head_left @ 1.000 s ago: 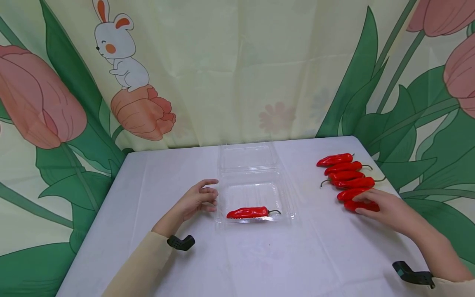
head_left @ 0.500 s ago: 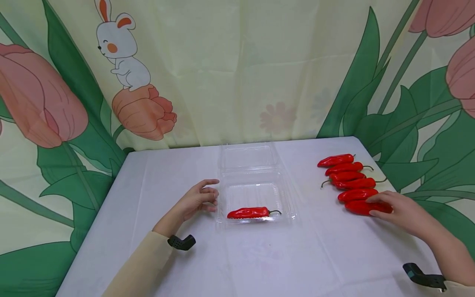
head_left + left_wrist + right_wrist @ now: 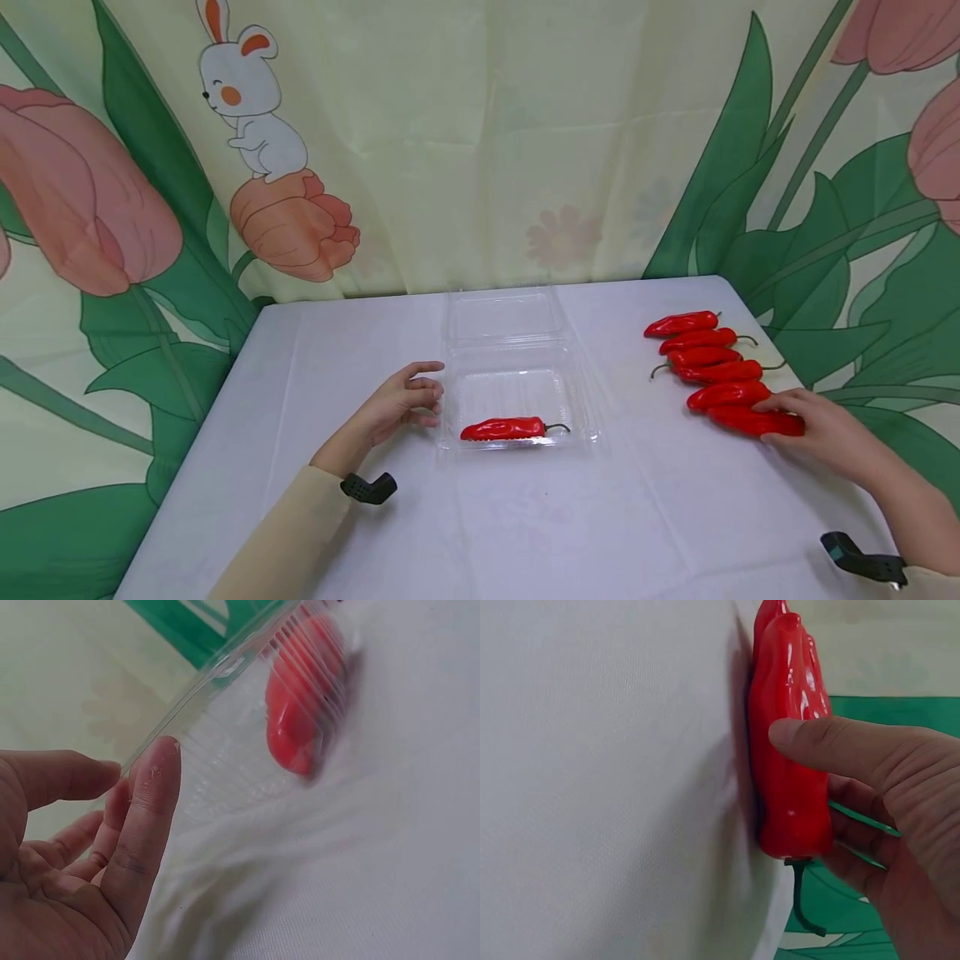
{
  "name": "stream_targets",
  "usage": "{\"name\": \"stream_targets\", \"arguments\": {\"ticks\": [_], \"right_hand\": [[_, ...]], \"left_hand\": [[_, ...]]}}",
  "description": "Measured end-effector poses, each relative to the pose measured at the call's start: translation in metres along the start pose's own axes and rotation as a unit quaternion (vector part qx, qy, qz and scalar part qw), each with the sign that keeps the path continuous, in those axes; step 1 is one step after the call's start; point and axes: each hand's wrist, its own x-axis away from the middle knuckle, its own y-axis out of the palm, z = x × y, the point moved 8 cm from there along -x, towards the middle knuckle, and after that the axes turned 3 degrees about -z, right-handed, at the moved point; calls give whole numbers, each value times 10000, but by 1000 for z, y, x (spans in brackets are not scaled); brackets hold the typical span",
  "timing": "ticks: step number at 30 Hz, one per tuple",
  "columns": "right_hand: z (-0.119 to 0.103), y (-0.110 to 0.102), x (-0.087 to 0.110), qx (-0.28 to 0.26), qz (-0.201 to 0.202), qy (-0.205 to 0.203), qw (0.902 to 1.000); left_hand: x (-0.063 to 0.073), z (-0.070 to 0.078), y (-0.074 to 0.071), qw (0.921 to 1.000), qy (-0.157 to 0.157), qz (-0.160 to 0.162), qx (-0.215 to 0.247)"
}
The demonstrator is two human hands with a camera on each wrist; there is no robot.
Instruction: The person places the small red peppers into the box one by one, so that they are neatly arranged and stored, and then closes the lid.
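Note:
In the head view my right hand (image 3: 828, 433) holds the nearest red chili pepper (image 3: 738, 420) of a row on the right of the table. The right wrist view has the thumb on one side of this pepper (image 3: 791, 802) and the fingers behind it; its green stem points toward the palm side. My left hand (image 3: 401, 404) is at the left edge of a clear plastic clamshell box (image 3: 517, 387), fingers loosely bent and fingertips right at the rim. One red chili pepper (image 3: 502, 429) lies along the near side inside the box, stem to the right.
Several more red chili peppers (image 3: 701, 357) lie in a row behind the held one, near the right table edge. The box's lid (image 3: 502, 317) is folded back toward the far edge. A white cloth (image 3: 525, 533) covers the table; a printed curtain (image 3: 480, 167) hangs behind.
My right hand has moved right along the nearest pepper toward its stem end, and that pepper has shifted slightly right and tilted. The left hand and box keep their places.

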Motion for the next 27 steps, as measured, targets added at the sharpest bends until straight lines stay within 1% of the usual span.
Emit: {"name": "stream_targets", "arguments": {"ticks": [9, 15, 27], "right_hand": [[1, 0, 2, -46, 26, -45, 10000], [1, 2, 2, -9, 4, -43, 10000], [-9, 2, 1, 5, -14, -99, 9999]], "left_hand": [[0, 0, 0, 10000, -10, 29, -35], [0, 2, 1, 10000, 15, -35, -49], [0, 1, 1, 9999, 69, -66, -43]]}}
